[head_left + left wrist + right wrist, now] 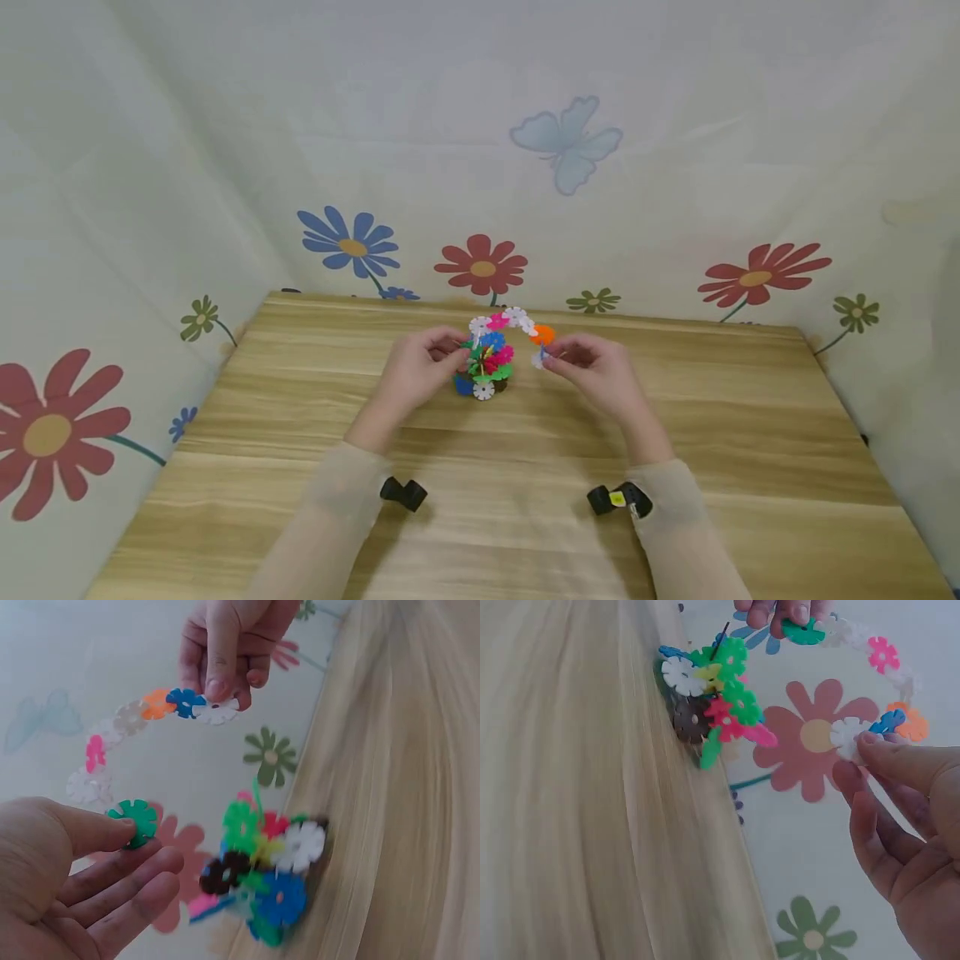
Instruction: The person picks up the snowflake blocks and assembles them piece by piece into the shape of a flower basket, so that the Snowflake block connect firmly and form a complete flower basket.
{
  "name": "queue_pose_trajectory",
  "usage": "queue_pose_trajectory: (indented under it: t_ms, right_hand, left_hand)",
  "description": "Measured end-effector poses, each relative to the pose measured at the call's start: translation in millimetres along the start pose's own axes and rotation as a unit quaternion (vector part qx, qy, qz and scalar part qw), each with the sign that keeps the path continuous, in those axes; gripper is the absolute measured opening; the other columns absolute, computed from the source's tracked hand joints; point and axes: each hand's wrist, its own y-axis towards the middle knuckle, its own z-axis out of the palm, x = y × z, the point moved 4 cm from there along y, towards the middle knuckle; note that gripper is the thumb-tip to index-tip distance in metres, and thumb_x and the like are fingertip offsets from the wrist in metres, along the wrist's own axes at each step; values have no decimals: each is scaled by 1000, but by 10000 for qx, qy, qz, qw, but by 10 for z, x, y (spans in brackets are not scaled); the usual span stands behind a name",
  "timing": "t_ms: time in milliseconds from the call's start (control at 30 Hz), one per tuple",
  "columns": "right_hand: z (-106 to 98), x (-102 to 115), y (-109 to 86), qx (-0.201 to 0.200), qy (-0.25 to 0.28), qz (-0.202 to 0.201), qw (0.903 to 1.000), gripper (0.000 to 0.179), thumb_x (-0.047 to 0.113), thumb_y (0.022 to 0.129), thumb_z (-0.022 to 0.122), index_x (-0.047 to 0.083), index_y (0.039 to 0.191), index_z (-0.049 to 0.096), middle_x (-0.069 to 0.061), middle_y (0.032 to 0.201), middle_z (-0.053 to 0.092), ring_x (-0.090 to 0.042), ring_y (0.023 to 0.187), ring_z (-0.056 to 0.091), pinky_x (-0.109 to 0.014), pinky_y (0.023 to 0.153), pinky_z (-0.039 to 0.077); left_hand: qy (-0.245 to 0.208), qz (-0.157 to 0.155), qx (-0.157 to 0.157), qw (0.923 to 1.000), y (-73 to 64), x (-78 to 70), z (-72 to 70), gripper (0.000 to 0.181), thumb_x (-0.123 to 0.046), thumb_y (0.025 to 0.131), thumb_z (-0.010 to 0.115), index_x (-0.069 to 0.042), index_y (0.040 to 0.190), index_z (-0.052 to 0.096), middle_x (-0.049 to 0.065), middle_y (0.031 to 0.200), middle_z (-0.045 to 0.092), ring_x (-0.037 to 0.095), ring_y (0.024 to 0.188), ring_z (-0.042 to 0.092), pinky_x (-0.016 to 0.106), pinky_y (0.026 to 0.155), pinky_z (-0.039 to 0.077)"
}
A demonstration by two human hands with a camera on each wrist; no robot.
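Note:
A curved chain of notched plastic snowflake discs hangs between both hands, with white, pink, orange, blue and green pieces linked edge to edge. My left hand pinches the green disc at one end between thumb and index finger, its other fingers loosely bent. At the chain's other end, my right hand pinches a white disc, beside the blue and orange ones. Below the chain stands a rounded cluster of joined discs in green, brown, white, red, yellow and blue, touched by neither hand as far as the wrist views show.
The wooden table runs back to a pale curtain printed with flowers and a butterfly. Black wrist-worn devices sit at both sleeve cuffs, just above the tabletop.

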Motion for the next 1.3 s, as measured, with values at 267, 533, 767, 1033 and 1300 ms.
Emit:
queue_pose_trajectory:
  t_ms: [267,533,767,1033,1300]
  right_hand:
    - [286,-34,247,-482,-196,-521,9973,20,9,93,88,6,112,83,-7,103,82,-22,90,78,-32,82,65]
    - [356,-111,249,-559,150,-495,9971,20,3,93,87,0,112,81,-13,107,81,-29,100,79,-37,88,66]
    - [412,-149,264,-516,-46,-478,9975,19,6,96,85,4,114,83,-10,109,81,-26,99,78,-36,88,65]
    - [448,-137,276,-429,-191,-456,9979,17,6,98,83,6,115,83,-9,111,80,-24,99,75,-39,89,65]
    - [441,-145,292,-389,-64,-354,9986,18,5,98,83,5,116,82,-11,112,79,-26,102,76,-39,91,65]
  left_hand:
    - [496,81,-277,9984,76,222,-180,14,-10,105,75,-8,117,81,5,94,79,20,80,74,31,70,60]
    - [636,217,-210,9975,72,311,-188,12,-5,103,76,-3,113,80,8,96,79,22,85,73,38,79,63]
    - [831,406,-204,9955,46,372,-211,8,-3,100,76,-2,107,80,8,92,78,22,82,73,39,78,63]
    - [908,342,-160,9952,29,422,-215,7,-3,101,75,-3,107,79,8,92,78,23,83,73,41,79,63]
    - [731,214,-115,9970,46,457,-184,10,-3,102,74,0,111,78,11,97,79,26,88,75,45,84,65]
